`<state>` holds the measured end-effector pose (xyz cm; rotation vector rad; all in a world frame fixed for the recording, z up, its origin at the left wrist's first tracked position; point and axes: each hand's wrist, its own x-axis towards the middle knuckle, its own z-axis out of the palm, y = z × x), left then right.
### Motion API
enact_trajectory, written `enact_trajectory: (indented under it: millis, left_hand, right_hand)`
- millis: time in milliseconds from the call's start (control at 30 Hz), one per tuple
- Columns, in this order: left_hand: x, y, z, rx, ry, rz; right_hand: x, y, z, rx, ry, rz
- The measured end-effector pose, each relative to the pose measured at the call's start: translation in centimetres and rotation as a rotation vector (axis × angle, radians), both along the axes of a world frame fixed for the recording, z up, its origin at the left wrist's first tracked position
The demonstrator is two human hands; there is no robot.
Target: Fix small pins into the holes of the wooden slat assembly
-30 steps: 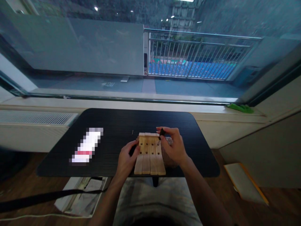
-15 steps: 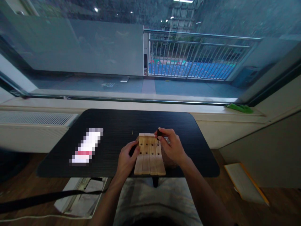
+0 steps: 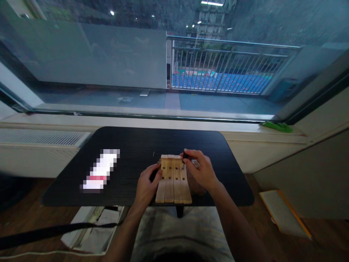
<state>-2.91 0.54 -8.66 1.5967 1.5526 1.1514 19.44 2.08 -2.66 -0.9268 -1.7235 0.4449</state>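
Observation:
A light wooden piece (image 3: 173, 191) made of several slats side by side, with two rows of dark round holes, lies near the front edge of the black table. My left hand (image 3: 148, 182) grips its left side, thumb against the edge. In my right hand (image 3: 200, 167) a small screwdriver (image 3: 185, 155) with a dark handle is pinched between fingers and thumb. The driver stands nearly upright, its thin tip at the upper hole of the rightmost slat. Whether a screw sits there is too small to tell. A brownish, partly hidden object (image 3: 195, 186) lies under my right hand.
On the black table (image 3: 131, 145) a blurred-out white rectangle (image 3: 101, 171) lies to the left, and a thin small stick (image 3: 153, 154) beyond the wood. A green cloth (image 3: 276, 126) rests on the windowsill. An open white box (image 3: 92, 231) stands on the floor at left.
My right hand and the screwdriver have shifted very slightly, with the tip staying at the same hole. My left hand keeps its hold on the wood.

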Motion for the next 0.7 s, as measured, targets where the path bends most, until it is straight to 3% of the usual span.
enact_trajectory:
  millis: [700]
  left_hand:
    - [-0.04, -0.08, 0.06, -0.015, 0.001, 0.006]
  right_hand:
    - [0.12, -0.35, 0.56, -0.038, -0.04, 0.01]
